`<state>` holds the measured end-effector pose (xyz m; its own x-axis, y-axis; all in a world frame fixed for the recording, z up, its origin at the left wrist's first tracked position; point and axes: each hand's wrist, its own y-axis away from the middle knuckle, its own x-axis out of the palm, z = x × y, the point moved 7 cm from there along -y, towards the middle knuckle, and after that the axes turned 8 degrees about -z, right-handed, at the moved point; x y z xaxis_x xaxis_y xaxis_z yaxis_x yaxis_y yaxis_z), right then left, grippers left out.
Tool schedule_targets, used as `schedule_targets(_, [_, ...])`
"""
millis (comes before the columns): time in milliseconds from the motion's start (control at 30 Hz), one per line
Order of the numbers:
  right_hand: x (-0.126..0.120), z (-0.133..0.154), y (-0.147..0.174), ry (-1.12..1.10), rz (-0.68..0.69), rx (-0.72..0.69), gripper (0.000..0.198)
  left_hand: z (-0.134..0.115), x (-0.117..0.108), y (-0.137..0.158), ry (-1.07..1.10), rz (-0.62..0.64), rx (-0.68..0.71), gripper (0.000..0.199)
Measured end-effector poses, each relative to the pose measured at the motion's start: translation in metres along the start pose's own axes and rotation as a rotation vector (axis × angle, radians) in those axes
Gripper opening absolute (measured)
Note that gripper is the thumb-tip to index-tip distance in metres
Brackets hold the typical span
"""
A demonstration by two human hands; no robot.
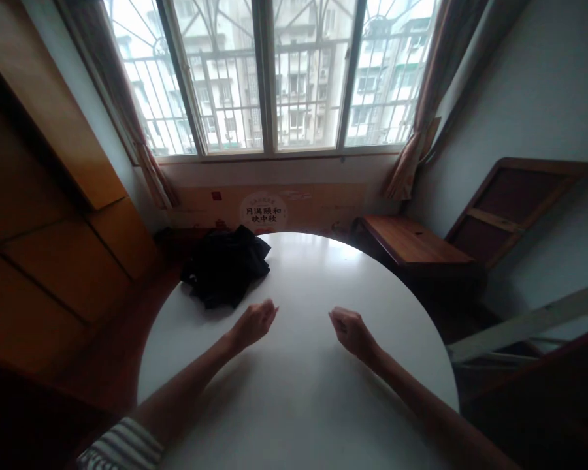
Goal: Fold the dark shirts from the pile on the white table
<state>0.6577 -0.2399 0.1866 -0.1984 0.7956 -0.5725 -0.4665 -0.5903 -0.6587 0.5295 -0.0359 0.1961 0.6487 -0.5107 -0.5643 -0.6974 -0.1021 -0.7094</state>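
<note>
My left hand point(255, 322) is closed in a loose fist above the white round table point(298, 391), with nothing showing in it. Close behind it, on the far left of the tabletop, lies a crumpled heap of black cloth point(228, 264); the hand is apart from it. To the right, my right hand point(351, 329) is also curled into a fist over the table, and no object shows in its fingers. The two fists face each other with a gap between them. A striped sleeve point(122, 447) covers part of my left forearm.
Beyond the table are a wall with a barred window point(269, 78) and a long printed cardboard panel point(313, 202). A low wooden table point(416, 238) stands at the back right, near a leaning framed board point(509, 196). Wooden cabinets point(53, 281) line the left side.
</note>
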Motion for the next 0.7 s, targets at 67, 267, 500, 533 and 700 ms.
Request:
schedule_targets(67, [-0.006, -0.015, 0.001, -0.022, -0.059, 0.067, 0.045, -0.003, 0.011, 0.010, 0.068, 0.079, 0.061, 0.043])
schedule_targets(267, [-0.011, -0.026, -0.001, -0.006, -0.115, 0.138, 0.044, 0.007, 0.005, 0.023, 0.120, 0.081, 0.046, 0.045])
schedule_targets(500, [-0.004, -0.030, 0.005, -0.021, -0.057, 0.126, 0.041, 0.018, -0.007, 0.018, 0.095, -0.018, -0.036, 0.044])
schedule_targets(533, [-0.004, -0.030, 0.005, -0.028, -0.054, 0.127, 0.038, 0.018, -0.009, 0.016, 0.079, -0.032, -0.054, 0.042])
schedule_targets(700, [-0.003, -0.016, 0.004, -0.104, -0.016, 0.061, 0.022, 0.010, -0.010, 0.012, 0.037, 0.097, -0.061, 0.027])
